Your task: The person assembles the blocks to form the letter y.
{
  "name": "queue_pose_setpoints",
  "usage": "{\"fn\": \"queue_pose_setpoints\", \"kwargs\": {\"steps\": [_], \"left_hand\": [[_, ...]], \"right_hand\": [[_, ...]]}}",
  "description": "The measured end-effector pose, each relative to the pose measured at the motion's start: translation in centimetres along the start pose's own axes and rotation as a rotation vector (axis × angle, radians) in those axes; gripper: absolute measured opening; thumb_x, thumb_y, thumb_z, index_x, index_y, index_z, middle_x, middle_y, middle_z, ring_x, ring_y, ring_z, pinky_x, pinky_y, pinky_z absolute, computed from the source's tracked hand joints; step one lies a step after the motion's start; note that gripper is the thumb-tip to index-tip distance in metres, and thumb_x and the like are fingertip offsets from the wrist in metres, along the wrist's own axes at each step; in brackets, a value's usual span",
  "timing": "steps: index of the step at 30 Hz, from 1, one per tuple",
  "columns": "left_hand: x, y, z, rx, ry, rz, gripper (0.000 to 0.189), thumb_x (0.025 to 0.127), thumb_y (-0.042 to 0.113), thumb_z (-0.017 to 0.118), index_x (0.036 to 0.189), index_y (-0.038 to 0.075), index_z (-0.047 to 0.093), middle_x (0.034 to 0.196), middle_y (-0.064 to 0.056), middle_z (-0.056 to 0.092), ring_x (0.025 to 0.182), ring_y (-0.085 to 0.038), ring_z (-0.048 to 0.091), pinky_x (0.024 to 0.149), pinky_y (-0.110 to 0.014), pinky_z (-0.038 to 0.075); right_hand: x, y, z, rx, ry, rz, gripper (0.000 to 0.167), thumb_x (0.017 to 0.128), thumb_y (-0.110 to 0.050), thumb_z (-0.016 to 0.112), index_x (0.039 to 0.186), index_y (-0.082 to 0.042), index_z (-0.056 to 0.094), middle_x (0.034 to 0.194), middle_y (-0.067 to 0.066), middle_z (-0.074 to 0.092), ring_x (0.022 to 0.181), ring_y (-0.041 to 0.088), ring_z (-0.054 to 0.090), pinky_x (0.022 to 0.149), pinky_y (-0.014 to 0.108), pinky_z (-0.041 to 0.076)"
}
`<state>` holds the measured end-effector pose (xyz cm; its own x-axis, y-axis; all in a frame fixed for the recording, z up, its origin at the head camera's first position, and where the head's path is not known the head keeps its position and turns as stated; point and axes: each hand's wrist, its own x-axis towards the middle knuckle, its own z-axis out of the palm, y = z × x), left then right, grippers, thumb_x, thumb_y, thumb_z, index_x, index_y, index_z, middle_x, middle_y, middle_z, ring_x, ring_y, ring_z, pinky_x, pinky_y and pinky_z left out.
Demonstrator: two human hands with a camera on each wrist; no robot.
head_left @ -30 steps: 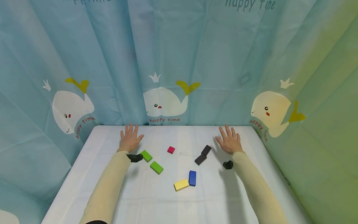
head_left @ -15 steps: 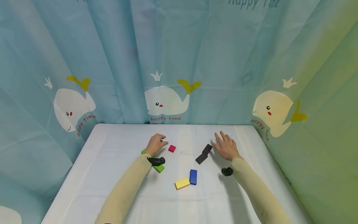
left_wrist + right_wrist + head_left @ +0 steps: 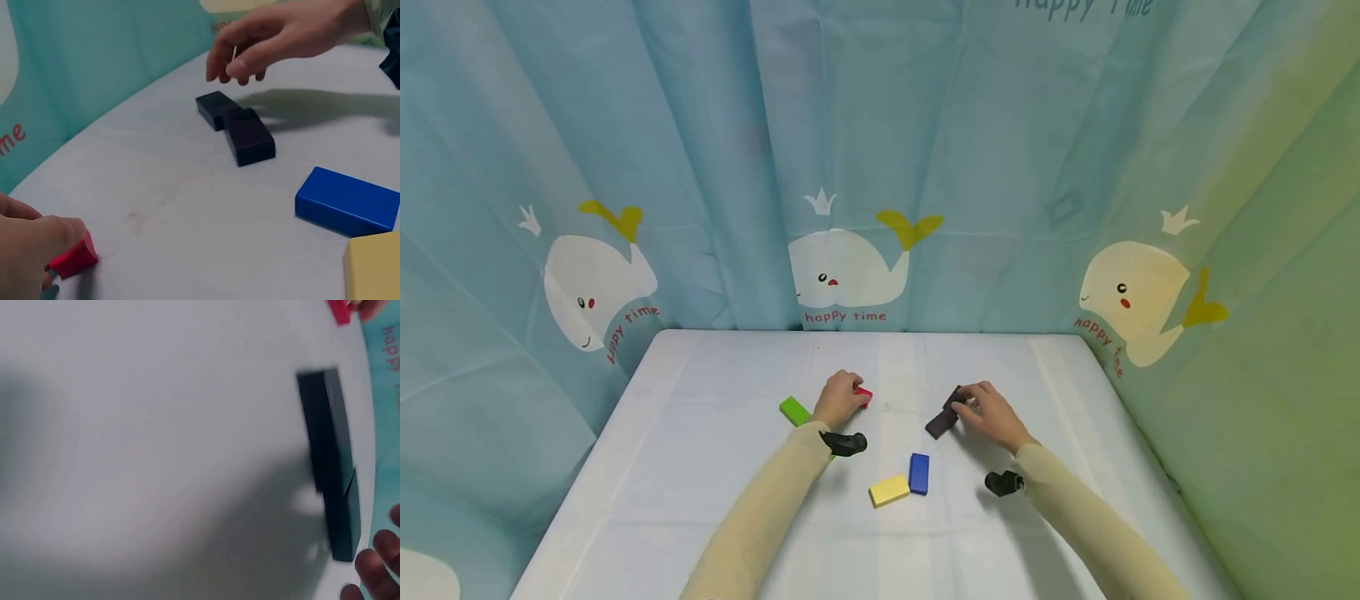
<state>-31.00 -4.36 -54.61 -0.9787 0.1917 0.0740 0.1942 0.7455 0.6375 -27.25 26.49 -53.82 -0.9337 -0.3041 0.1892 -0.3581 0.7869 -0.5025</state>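
Observation:
My left hand pinches a small red block between thumb and fingers, at the middle back of the table. In the left wrist view the block looks slightly tilted, with its far side hidden by the fingers. Over two black blocks hovers my right hand, its fingers loosely bent and holding nothing. The left wrist view shows a gap between those fingertips and the blocks, which touch each other at their ends.
A blue block lies against a yellow block nearer the front. One green block lies left of my left hand; another is mostly hidden by the left wrist. A whale-print curtain rises behind the white table.
My left hand has moved right from the table's back left, over the green blocks, and taken hold of the red block. The right hand has come left and nearer, over the black blocks.

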Motion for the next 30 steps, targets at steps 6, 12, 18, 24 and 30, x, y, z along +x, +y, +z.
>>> {"fn": "queue_pose_setpoints", "kwargs": {"steps": [6, 12, 18, 24, 30], "left_hand": [[-0.5, 0.2, 0.5, 0.020, 0.033, 0.014, 0.028, 0.084, 0.009, 0.076, 0.106, -0.006, 0.069, 0.097, -0.017, 0.062, 0.087, -0.026, 0.057, 0.083, -0.039, 0.049], [-0.5, 0.3, 1.2, 0.022, 0.031, -0.018, 0.025, 0.086, 0.010, 0.075, 0.105, -0.005, 0.070, 0.096, -0.015, 0.061, 0.087, -0.024, 0.056, 0.082, -0.037, 0.049], [-0.7, 0.5, 1.2, 0.019, 0.069, 0.002, 0.024, 0.084, 0.008, 0.076, 0.102, -0.006, 0.070, 0.093, -0.015, 0.061, 0.085, -0.025, 0.056, 0.080, -0.038, 0.048], [-0.9, 0.8, 1.2, -0.012, 0.068, -0.006, 0.026, 0.085, 0.009, 0.075, 0.105, -0.006, 0.069, 0.096, -0.015, 0.061, 0.089, -0.025, 0.056, 0.084, -0.038, 0.048], [-0.8, 1.3, 1.4, -0.035, 0.007, -0.014, 0.032, 0.084, 0.011, 0.077, 0.111, -0.005, 0.069, 0.103, -0.015, 0.061, 0.092, -0.024, 0.055, 0.087, -0.038, 0.048]], "right_hand": [[0.0, -1.0, 1.2, 0.035, -0.072, -0.013, 0.044, 0.092, -0.030, 0.068, 0.121, 0.003, 0.063, 0.109, 0.015, 0.056, 0.091, 0.025, 0.057, 0.079, 0.043, 0.048], [-0.2, -1.6, 2.0, 0.029, -0.103, -0.003, 0.054, 0.088, -0.033, 0.073, 0.127, 0.003, 0.061, 0.117, 0.017, 0.053, 0.099, 0.028, 0.057, 0.087, 0.048, 0.048], [-0.1, -2.3, 2.7, 0.015, -0.137, -0.047, 0.058, 0.084, -0.034, 0.077, 0.127, 0.002, 0.061, 0.121, 0.020, 0.053, 0.108, 0.034, 0.055, 0.094, 0.051, 0.045], [1.0, -2.4, 3.3, -0.026, -0.152, -0.066, 0.060, 0.084, -0.030, 0.077, 0.129, 0.006, 0.058, 0.130, 0.025, 0.050, 0.119, 0.040, 0.051, 0.100, 0.052, 0.042], [2.6, -1.4, 2.6, -0.056, -0.146, 0.051, 0.055, 0.089, -0.028, 0.073, 0.129, 0.006, 0.058, 0.135, 0.029, 0.045, 0.126, 0.045, 0.045, 0.103, 0.055, 0.038]]}}
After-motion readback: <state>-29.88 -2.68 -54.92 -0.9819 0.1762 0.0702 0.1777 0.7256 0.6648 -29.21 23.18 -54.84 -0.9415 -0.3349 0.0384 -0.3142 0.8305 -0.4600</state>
